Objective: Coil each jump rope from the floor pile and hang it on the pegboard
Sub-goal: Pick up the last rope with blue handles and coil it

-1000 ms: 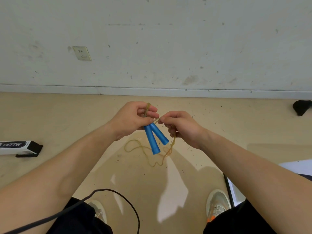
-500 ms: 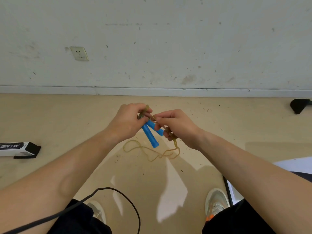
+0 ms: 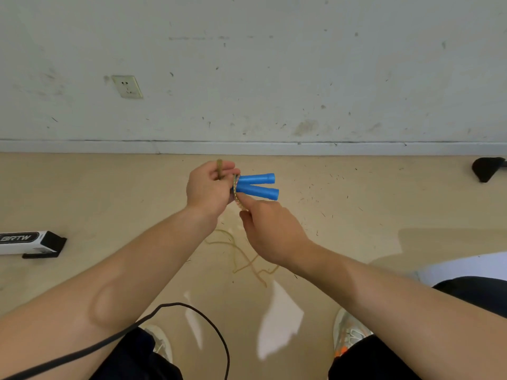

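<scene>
Rope (image 3: 238, 202) runs from the hands down to the floor (image 3: 109, 201), where its loose end lies in squiggles. The left hand (image 3: 208, 187) grips the two blue handles (image 3: 258, 186) together, their ends pointing right. The right hand (image 3: 271, 231) pinches the rope just below them and winds it round. I think each turn should be pulled snug and laid next to the last one, so the bundle does not fall apart when it is hung.

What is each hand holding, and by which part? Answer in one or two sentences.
The left hand grips the two blue handles at their cord ends. The right hand pinches the tan cord just below the handles.
</scene>
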### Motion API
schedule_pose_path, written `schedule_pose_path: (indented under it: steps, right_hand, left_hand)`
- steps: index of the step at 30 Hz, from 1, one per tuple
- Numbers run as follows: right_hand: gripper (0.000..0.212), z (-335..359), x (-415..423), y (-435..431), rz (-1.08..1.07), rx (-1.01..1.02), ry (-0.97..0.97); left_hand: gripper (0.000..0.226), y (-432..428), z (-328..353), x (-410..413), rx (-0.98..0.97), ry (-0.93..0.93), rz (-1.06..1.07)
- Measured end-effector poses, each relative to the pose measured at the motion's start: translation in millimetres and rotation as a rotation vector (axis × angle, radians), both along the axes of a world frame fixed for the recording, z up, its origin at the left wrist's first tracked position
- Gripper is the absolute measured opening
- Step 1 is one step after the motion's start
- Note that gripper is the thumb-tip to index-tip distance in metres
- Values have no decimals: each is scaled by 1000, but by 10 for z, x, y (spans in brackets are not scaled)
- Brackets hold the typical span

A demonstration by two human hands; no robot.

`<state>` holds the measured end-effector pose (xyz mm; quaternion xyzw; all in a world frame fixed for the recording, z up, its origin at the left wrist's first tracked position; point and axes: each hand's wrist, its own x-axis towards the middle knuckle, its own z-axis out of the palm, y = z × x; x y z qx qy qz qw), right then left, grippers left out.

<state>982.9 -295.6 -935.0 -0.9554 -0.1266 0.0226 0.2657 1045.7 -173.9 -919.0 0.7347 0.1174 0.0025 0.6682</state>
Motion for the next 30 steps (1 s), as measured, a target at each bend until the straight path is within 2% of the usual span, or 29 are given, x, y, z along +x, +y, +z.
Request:
schedule_pose_path:
  steps: [3, 6, 8, 10, 13, 16, 19, 24, 27, 30]
  right_hand:
    - [42, -35, -8, -8, 11, -117, -67]
    - [43, -44, -12, -9, 7, -131, -76]
    - [35, -36, -14, -13, 8, -143, -97]
    - [19, -30, -22, -18, -31, -49, -86]
    - [37, -32, 8, -65, -138, 282, 129]
    - [41, -23, 100, -207, -103, 372, 322]
    - [34, 17, 224, -398, -90, 400, 366]
    - [14, 75, 390, -618, -33, 446, 427]
    - [4, 63, 437, -625, -7, 465, 440]
    - [17, 64, 421, -600, -7, 442, 484]
  left_hand:
    - [19, 21, 53, 43, -123, 138, 21]
    - [7, 55, 71, 48, -196, 162, -18]
    - [22, 77, 64, 41, -194, 156, -38]
    - [23, 110, 76, 49, -188, 157, -24]
    - [19, 187, 130, 101, -281, 182, 0]
    - [23, 275, 212, 125, -372, 236, -60]
    - [29, 339, 271, 79, -290, 273, -216]
    - [26, 388, 332, -24, -137, 308, -537]
    - [27, 382, 314, -74, 133, 227, -704]
    - [26, 346, 266, -113, 332, 157, -790]
